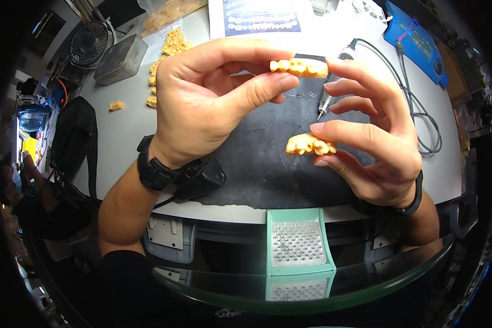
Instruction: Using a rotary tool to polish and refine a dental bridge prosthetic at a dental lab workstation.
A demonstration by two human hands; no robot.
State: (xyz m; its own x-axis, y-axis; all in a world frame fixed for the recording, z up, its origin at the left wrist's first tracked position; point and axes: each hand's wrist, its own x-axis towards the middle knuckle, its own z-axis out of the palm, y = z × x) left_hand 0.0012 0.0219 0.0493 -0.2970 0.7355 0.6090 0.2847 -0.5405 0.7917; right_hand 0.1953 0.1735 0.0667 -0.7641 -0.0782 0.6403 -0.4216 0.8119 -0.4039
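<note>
Between the thumb and fingers of my left hand (202,98) is a yellow dental cast piece (298,68) with a row of teeth, held up over the dark mat. A fingertip of my right hand (380,139) reaches the right end of that piece. Lower down, my right thumb and a finger pinch a second yellow dental cast (309,145), its teeth turned downward. The two casts are apart, one above the other. Behind my right fingers, a handpiece (325,104) with a thin bur lies on the mat.
A black mat (246,164) covers the bench's middle. More yellow casts (175,42) lie at the back left, beside a grey metal box (121,59) and a fan (89,45). A blue control unit (416,44) stands back right, its cable looping down. A green-framed studded tray (298,240) juts from the front edge.
</note>
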